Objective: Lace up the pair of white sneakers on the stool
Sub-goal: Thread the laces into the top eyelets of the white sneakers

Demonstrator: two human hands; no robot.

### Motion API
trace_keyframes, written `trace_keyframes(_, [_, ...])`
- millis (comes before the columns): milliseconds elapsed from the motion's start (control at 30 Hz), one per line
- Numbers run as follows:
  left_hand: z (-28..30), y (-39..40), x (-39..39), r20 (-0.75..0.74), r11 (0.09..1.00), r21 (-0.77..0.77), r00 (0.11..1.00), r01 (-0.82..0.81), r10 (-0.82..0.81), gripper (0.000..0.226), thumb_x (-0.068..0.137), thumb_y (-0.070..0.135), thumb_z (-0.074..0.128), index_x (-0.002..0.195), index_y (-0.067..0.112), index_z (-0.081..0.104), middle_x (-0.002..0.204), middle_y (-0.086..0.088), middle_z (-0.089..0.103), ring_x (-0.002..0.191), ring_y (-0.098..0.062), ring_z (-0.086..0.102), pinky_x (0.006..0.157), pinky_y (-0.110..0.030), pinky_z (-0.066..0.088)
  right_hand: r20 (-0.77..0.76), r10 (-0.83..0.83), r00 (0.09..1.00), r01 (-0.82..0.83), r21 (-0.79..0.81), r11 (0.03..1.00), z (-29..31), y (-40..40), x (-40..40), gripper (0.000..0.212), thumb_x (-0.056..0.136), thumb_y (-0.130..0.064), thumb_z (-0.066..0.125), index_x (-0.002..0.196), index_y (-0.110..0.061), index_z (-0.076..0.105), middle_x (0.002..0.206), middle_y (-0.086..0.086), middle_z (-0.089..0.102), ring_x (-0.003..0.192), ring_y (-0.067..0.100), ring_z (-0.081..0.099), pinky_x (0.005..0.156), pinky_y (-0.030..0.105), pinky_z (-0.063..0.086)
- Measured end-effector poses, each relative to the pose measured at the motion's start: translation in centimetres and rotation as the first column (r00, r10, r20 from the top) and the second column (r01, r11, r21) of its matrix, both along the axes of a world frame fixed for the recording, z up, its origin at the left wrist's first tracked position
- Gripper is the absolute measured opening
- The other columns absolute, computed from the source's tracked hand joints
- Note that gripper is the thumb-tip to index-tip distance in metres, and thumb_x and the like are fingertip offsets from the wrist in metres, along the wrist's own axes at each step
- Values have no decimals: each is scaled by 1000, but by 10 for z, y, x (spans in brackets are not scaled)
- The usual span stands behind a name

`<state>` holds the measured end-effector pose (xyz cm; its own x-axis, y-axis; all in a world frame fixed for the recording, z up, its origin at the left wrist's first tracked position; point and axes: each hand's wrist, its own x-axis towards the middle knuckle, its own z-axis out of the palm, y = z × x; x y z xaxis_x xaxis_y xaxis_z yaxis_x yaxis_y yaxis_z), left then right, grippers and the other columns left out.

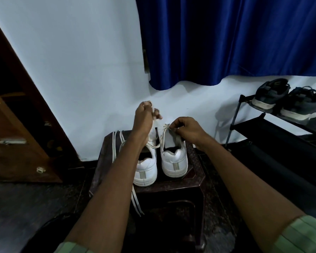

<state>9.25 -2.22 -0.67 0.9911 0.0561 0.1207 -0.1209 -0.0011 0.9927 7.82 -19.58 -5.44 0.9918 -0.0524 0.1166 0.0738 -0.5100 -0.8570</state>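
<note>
Two white sneakers are sitting side by side, heels toward the camera, on a dark stool [195, 181] at frame centre.

Left edge: one brown wooden door [16, 147] is standing along the left side of the frame, well apart from the stool; dark floor [26, 201] is lying open between them.

Left of centre: one loose lace [115, 143] is running along the stool's left side, and its ends are hanging over the stool's near edge beside the left sneaker [146, 170]. The left forearm is crossing over this sneaker and hiding part of its opening.

Centre: the left hand [144, 114] is raised above the shoes, fingers curled and pinching a white lace end [156, 114] that is blurred. The right sneaker [174, 161] is standing just beside its mate, a narrow gap between them. The right hand [186, 128] is hovering at this sneaker's tongue, thumb and fingertips pinching the lace [166, 127] at the upper eyelets.

Behind: one white wall [80, 70] is standing just beyond the stool's far edge; one blue curtain [226, 37] is hanging in the upper right, its hem ending above the hands.

Right: one black shoe rack [244, 125] is standing against the wall, near the stool's right side, with a strip of floor between. Two dark shoes [286, 101] are resting on its top shelf.

Lower corners: two green sleeves [303, 236] are showing.
</note>
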Motion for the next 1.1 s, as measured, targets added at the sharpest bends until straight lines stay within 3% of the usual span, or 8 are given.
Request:
trace_keyframes(100, [-7, 6, 5, 2, 979, 194, 998, -61, 62, 22, 99, 36, 41, 96, 15, 36, 73, 6, 50, 72, -34, 55, 71, -41, 47, 52, -2, 999, 3, -20, 1000, -3, 1, -1, 20, 85, 2, 67, 94, -13, 78, 95, 0, 76, 87, 9, 67, 72, 22, 53])
trace_keyframes(167, [-10, 8, 3, -38, 928, 349, 988, -129, 151, 25, 101, 34, 47, 114, 16, 36, 108, -1, 59, 104, -35, 58, 103, -50, 43, 78, -2, 997, 6, -51, 999, -6, 2, 0, 19, 83, -3, 70, 90, -19, 77, 91, -3, 76, 87, 8, 68, 78, 29, 56])
trace_keyframes(300, [-15, 15, -3, 144, 624, 726, 951, -289, 272, 65, 91, 36, 71, 141, 17, 34, 148, -10, 37, 136, -32, 37, 111, -48, 27, 109, -60, 992, 76, -150, 986, -9, 8, 1, 13, 80, -16, 75, 84, -29, 71, 86, -10, 75, 87, 12, 71, 83, 34, 56])
trace_keyframes(367, [-16, 13, 0, 248, 557, 786, 962, -268, 113, 69, 83, 44, 79, 138, 25, 44, 143, -6, 39, 132, -27, 39, 107, -46, 30, 120, -92, 989, 111, -166, 980, -9, 12, 0, 11, 82, -20, 76, 88, -27, 69, 85, -9, 75, 84, 13, 70, 78, 32, 54])
trace_keyframes(500, [-17, -1, -8, 139, 584, 811, 972, -2, -190, 37, 77, 32, 82, 111, 33, 69, 116, 5, 62, 104, -13, 63, 100, -37, 44, 123, -106, 987, 128, -193, 973, -9, 13, 4, 14, 82, -21, 77, 96, -22, 74, 92, -6, 75, 88, 14, 69, 79, 31, 52])
trace_keyframes(767, [-19, 1, -12, 78, 607, 795, 995, -25, -62, 31, 75, 12, 65, 97, 32, 73, 98, 11, 70, 97, -16, 67, 86, -34, 55, -216, -97, 972, 180, 408, 895, -5, 6, 2, 34, 88, 18, 57, 86, -8, 78, 83, 12, 74, 74, 17, 67, 69, 26, 59])
trace_keyframes(933, [-25, -8, -15, 248, 458, 872, 963, -174, -107, 24, 83, 17, 77, 100, 35, 76, 106, 7, 69, 95, -19, 68, 86, -33, 50, -261, -93, 961, 208, 455, 866, -6, 2, 5, 43, 85, 24, 46, 92, -2, 79, 94, 20, 76, 81, 24, 70, 86, 40, 61])
trace_keyframes(1100, [-31, -14, -6, 314, 349, 908, 927, -230, -205, 18, 85, 28, 83, 100, 34, 73, 109, 5, 61, 90, -20, 66, 87, -31, 37, -205, -49, 978, 135, 433, 891, -9, -3, 5, 38, 88, 23, 50, 102, 1, 77, 99, 21, 76, 82, 19, 71, 79, 31, 61])
